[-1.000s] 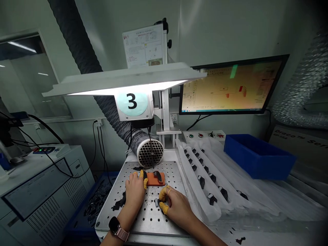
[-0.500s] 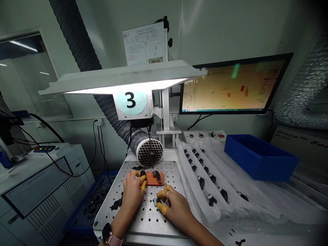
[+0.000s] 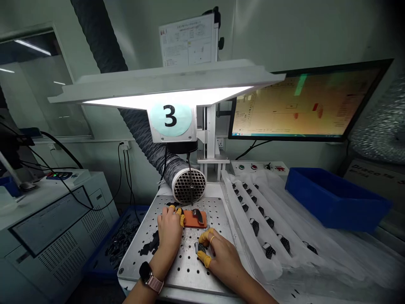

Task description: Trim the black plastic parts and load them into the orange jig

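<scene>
Yellow-capped left grip [image 3: 169,232], closed on what?

Cannot tell; it curls just beside the orange pad [image 3: 193,219]. Right grip [image 3: 221,253] pinches a small dark part [image 3: 200,248] above the perforated steel worktop [image 3: 190,276]; blue bin [image 3: 335,198] farther right.

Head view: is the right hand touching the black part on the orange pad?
Apart. The head view shows the right hand below the orange pad, with orange surface visible between its fingertips and the black part.
</scene>
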`<state>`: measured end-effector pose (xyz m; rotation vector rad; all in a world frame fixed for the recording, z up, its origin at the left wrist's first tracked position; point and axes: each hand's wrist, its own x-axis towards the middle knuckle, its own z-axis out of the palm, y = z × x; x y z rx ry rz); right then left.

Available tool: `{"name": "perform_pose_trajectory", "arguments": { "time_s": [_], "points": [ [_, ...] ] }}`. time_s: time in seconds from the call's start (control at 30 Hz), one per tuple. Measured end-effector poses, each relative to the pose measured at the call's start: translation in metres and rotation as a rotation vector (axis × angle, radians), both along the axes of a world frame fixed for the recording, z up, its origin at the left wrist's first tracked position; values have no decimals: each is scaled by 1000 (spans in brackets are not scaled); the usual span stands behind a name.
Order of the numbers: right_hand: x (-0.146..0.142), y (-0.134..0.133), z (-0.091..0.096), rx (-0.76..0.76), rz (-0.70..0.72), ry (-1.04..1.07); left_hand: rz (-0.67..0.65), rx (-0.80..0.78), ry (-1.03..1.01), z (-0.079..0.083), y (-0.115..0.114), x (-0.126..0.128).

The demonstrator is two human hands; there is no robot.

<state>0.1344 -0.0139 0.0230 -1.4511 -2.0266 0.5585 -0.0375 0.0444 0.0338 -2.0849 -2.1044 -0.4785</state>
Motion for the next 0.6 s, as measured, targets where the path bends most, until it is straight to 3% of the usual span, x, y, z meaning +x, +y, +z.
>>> {"name": "perform_pose_trajectory", "arguments": {
  "time_s": [0.4, 0.6],
  "points": [
    [0, 8, -8, -118, -47, 157, 63, -103, -168, -1, -5, -1],
    [3, 19, -21, -172, -10, 358, 182, -104, -301, 10, -22, -45]
  ]
}}
